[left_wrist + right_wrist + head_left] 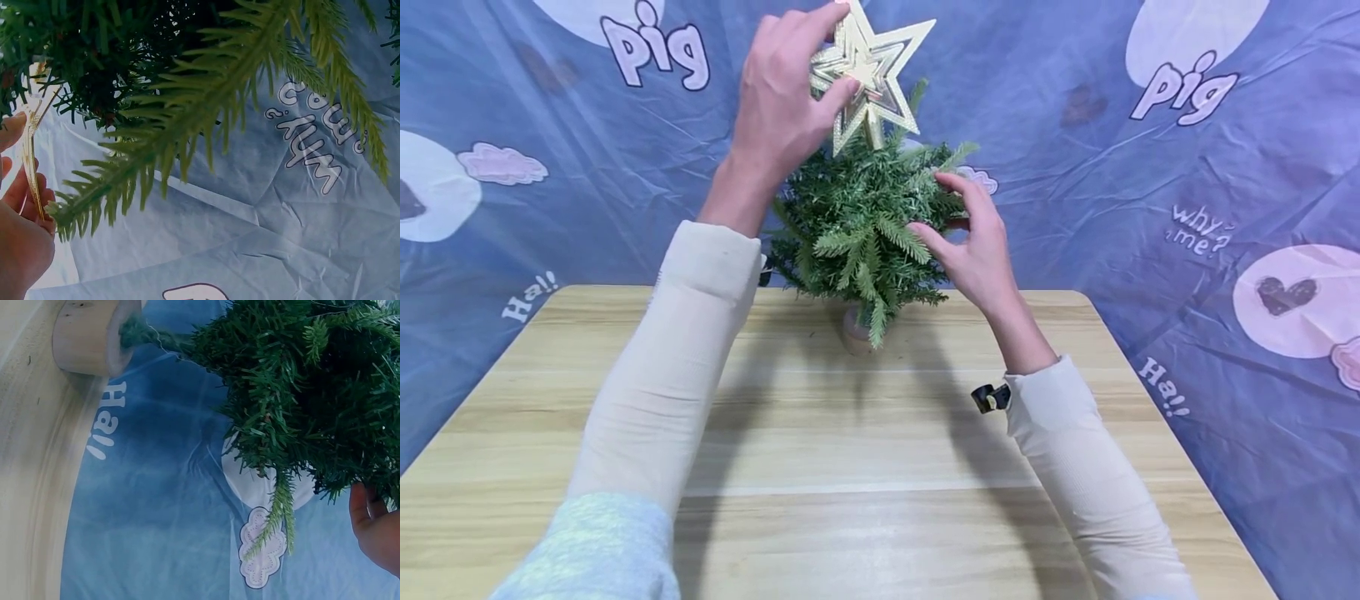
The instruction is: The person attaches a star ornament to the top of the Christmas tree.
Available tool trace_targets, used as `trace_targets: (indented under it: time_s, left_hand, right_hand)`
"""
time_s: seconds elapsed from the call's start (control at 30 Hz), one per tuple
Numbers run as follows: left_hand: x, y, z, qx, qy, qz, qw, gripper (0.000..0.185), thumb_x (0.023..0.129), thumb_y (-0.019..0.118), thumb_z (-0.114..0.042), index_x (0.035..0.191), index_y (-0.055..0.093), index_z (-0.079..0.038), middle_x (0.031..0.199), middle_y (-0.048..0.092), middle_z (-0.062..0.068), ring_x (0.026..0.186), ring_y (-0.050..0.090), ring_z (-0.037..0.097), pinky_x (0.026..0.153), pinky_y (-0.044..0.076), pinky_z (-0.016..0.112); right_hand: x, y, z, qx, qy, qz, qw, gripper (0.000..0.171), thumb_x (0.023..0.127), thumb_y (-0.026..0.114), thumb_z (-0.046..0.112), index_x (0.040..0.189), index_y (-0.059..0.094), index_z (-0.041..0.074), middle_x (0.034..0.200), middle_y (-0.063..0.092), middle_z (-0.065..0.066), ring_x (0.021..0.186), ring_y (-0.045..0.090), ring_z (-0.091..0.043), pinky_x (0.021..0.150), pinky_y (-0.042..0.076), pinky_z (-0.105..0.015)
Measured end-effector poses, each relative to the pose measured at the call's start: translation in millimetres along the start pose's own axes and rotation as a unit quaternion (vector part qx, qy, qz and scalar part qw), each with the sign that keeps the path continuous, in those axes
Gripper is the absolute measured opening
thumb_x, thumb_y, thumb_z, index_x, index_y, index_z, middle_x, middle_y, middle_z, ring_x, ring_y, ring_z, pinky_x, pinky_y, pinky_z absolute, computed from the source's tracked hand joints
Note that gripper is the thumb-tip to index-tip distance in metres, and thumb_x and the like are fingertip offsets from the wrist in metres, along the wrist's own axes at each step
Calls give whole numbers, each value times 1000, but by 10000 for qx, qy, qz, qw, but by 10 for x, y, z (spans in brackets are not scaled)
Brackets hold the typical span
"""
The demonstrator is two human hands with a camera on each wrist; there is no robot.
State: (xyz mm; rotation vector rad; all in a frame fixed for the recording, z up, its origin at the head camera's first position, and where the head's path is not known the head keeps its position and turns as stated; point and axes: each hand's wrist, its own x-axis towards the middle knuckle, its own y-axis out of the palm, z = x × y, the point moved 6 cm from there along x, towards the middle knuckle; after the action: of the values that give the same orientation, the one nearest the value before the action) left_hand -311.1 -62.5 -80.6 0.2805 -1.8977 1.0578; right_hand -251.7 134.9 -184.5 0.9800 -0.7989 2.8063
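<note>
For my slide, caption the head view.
Left hand holds gold star atop small tree; right hand touches its branches.

sleeves: cream, ribbed, long | right wrist: black clip | hands: bare

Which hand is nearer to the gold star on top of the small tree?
Left. The left hand grips the gold star at the treetop; the right hand is lower, touching the tree branches on its right side.
</note>
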Motion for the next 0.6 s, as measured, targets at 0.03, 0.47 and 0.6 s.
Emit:
trace_targets:
  time_s: [0.03, 0.47, 0.6]
  left_hand:
    - [-1, -2, 4, -7, -14, 6, 10000, 53, 87, 64, -35, 135, 49, -18, 119, 62, 1, 108, 50, 16, 97, 34, 22]
    - [-66, -95, 31, -98, 117, -161, 9998, 49, 85, 65, -36, 130, 54, -18, 121, 62, 0, 112, 50, 16, 100, 32, 21]
    - [-95, -127, 59, -112, -12, -167, 9998, 48, 85, 66, -36, 129, 54, -20, 122, 62, -2, 111, 49, 14, 99, 32, 20]
  right_hand:
    - [1, -4, 2, -15, 4, 5, 10000, 61, 81, 73, 15, 134, 46, 4, 129, 50, -13, 114, 49, -22, 92, 48, -36]
    - [0, -71, 12, -130, -161, -32, 9998, 62, 80, 74, 19, 134, 47, 7, 127, 50, -11, 114, 47, -19, 91, 49, -37]
    - [11, -105, 7, -127, -152, -93, 9998, 63, 79, 75, 22, 135, 47, 7, 127, 49, -12, 113, 47, -20, 91, 48, -40]
